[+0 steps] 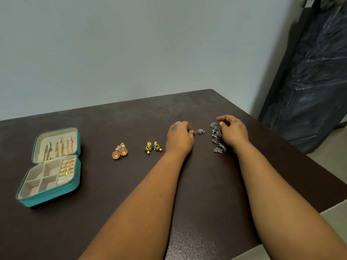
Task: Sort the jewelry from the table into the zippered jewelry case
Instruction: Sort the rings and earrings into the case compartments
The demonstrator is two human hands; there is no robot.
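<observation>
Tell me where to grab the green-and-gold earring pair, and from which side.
Pinch the gold upper parts of the green-and-gold earrings from above. They lie flat on the table, side by side, so both might lift together; the green fringe and pale drops below look too loose to grip.

You face a plain, pale grey-blue wall [131,44] with soft, even light on it. Below it a dark brown desk [206,184] fills the lower view; its far right corner is rounded and sits near the wall. To your right, beyond the desk's right edge, stands a dark door [319,76] with a scuffed surface. Pale floor [328,145] shows at the door's foot.
</observation>
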